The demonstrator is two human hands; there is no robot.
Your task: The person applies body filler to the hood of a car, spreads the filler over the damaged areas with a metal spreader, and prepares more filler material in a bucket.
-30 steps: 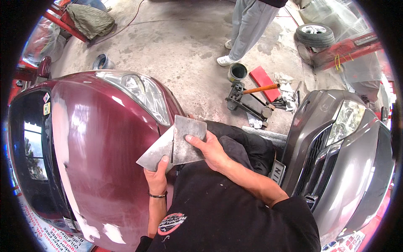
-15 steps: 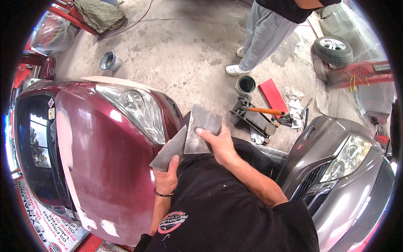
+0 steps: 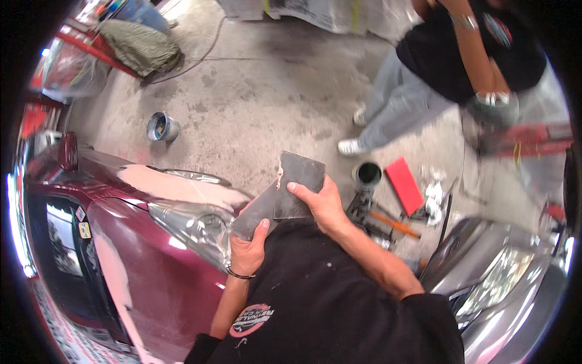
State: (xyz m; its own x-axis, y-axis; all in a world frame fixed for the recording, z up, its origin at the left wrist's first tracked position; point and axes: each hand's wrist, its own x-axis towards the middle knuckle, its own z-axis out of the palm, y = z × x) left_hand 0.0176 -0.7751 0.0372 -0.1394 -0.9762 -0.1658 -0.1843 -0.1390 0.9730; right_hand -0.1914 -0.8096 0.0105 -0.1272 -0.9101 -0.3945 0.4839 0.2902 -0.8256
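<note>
Folding grey sandpaper sheet (image 3: 285,194) at frame centre | left hand (image 3: 247,250) and right hand (image 3: 321,203) both clamped on it | next — likely a firm crease.

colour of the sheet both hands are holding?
Dark grey sheet, matte; shows best in the head view.

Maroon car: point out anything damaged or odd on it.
The maroon car has pale, dull patches along its fender top and down its front, breaking the glossy paint. Both hands, left hand and right hand, hold grey sheets beside it.
</note>
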